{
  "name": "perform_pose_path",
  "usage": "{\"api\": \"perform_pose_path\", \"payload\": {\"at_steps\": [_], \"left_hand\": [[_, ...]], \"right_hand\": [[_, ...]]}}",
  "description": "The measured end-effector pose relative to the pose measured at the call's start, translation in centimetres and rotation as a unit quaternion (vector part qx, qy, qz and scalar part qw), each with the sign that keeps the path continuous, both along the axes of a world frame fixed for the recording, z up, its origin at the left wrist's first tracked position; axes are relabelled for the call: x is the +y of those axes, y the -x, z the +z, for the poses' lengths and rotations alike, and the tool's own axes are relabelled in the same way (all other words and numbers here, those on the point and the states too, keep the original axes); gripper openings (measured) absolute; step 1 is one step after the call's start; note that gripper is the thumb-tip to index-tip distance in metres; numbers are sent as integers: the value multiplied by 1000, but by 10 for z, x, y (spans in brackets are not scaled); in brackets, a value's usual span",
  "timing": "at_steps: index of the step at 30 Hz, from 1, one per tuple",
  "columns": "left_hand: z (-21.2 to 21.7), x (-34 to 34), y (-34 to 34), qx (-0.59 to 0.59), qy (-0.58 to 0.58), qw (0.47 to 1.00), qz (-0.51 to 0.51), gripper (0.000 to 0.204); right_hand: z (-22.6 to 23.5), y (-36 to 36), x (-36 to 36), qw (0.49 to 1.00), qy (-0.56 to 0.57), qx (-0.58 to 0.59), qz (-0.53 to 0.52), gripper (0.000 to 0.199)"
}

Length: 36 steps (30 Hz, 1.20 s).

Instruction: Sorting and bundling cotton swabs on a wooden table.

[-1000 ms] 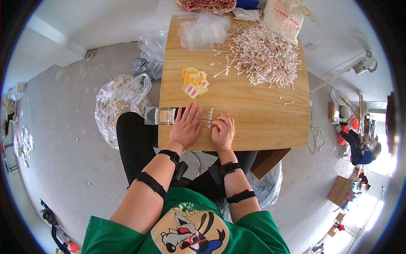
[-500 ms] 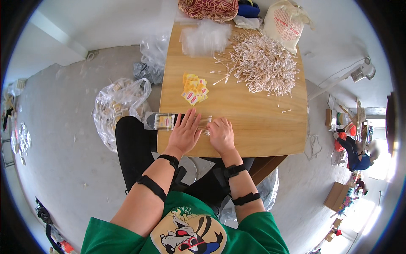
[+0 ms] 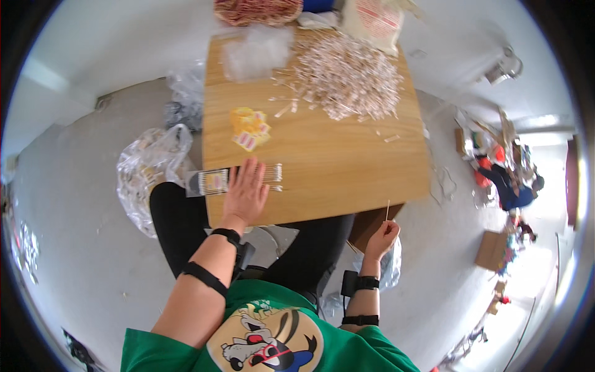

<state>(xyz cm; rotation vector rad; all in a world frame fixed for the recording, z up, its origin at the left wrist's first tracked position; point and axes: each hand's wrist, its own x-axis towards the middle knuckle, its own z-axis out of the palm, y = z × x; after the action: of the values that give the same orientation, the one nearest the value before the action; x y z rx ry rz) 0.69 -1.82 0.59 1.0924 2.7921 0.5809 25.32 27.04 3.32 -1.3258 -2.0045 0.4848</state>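
My left hand (image 3: 246, 192) lies flat, fingers stretched out, across a row of cotton swabs (image 3: 273, 173) near the table's front left. The left part of that row sits in a clear plastic bag (image 3: 194, 184) with a yellow card (image 3: 216, 181) on it, and the bag's end sticks out past the table edge. Off the table's front right corner, my right hand (image 3: 383, 239) pinches a single thin stick (image 3: 388, 209), which looks like a cotton swab and points upward. Its lower end is hidden in my fingers.
A large heap of loose cotton swabs (image 3: 347, 77) covers the back right of the wooden table (image 3: 334, 167). Yellow cards (image 3: 250, 128) and clear bags (image 3: 257, 53) lie at the left. A cloth sack (image 3: 375, 23) stands behind. A filled plastic bag (image 3: 149, 173) rests on the floor at left.
My right hand has left the row's right end and moved right, past the table edge, with one thin stick in it. My left hand stays on the swabs. The whole view has shifted.
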Motion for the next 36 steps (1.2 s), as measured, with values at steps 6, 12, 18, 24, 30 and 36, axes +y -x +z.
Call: {"api": "perform_pose_path", "payload": {"at_steps": [6,12,18,24,30,36], "left_hand": [[-1,2,1,26,10,1000,12,58],[4,-4,-1,13,39,999,12,60],[2,0,0,12,37,999,14,59],[1,-2,-2,13,39,999,5,59],[4,-2,-6,10,40,999,9,59],[4,-4,-2,-2,36,999,18,57]], "right_hand": [[-37,-53,11,991,49,-91,-88,8],[-10,51,18,991,-42,-52,115,6],[-17,211,-6,925,-12,-102,365,19],[-6,310,-74,867,-19,-72,492,19],[-27,308,-70,891,-61,-145,426,8],[-29,256,-58,909,-19,-121,397,11]]}}
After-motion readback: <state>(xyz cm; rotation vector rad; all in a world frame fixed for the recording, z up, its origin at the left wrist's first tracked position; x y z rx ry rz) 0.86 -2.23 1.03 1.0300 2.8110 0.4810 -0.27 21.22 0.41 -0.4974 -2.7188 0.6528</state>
